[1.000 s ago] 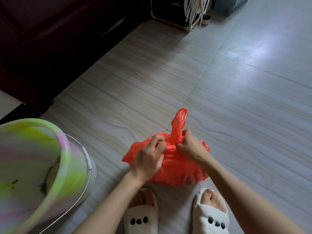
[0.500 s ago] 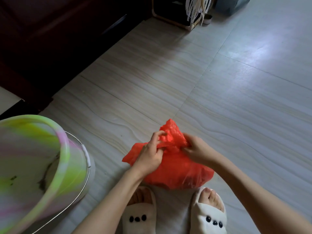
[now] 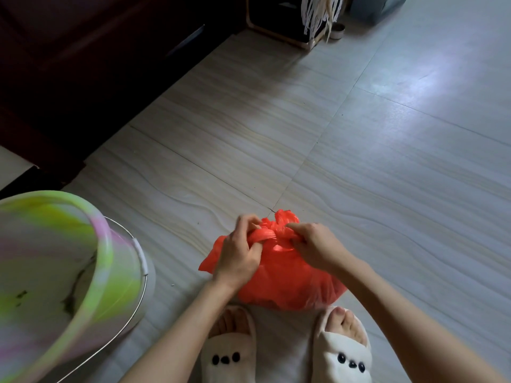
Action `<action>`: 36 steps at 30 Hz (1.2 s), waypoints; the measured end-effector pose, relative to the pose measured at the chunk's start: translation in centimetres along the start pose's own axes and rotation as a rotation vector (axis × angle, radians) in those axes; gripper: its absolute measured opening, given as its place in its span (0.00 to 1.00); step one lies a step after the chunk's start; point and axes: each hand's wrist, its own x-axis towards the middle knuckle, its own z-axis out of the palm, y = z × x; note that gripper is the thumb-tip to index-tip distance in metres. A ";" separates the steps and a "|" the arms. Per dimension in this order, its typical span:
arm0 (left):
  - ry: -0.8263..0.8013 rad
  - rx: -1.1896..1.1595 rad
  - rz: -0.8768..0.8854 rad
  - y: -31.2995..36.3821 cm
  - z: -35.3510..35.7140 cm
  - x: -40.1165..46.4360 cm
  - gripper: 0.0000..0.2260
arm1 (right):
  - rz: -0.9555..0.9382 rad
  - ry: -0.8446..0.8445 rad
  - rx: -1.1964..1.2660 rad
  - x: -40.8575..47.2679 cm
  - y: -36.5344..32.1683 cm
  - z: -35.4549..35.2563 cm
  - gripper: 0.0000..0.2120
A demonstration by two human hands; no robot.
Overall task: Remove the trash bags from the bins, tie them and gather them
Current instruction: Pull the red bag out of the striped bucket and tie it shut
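Observation:
A filled red plastic trash bag (image 3: 287,283) rests on the tiled floor just in front of my feet. My left hand (image 3: 239,251) grips the twisted neck of the bag on its left side. My right hand (image 3: 313,244) pinches the same neck from the right. Between both hands the plastic is wrapped into a band, and a short bunched tip sticks up behind it. To my left stands the bin, a green, pink and white swirled bucket (image 3: 107,244) with a wire handle; it holds no bag, only dark specks inside.
Dark wooden furniture (image 3: 96,64) lines the left and far left. A wooden-framed stand with hanging white strips (image 3: 318,15) and a small round dish (image 3: 338,31) sit at the far top. My feet wear white slippers (image 3: 341,355). Open tiled floor stretches to the right.
The tall upright tail of the bag has been folded down and wrapped around the neck. Both hands have shifted closer over the top of the bag.

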 end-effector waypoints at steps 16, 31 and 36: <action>-0.307 0.038 0.114 0.3 -0.8 0.9 0.29 | 0.414 -0.153 0.899 0.3 0.3 -0.3 0.15; 0.221 -1.188 -0.689 -0.5 -2.3 1.7 0.18 | 0.001 0.017 0.232 -3.5 3.6 -1.2 0.31; 0.302 -1.199 -0.733 -1.5 -3.4 1.6 0.18 | -0.135 0.146 -0.093 -4.0 5.7 -0.8 0.26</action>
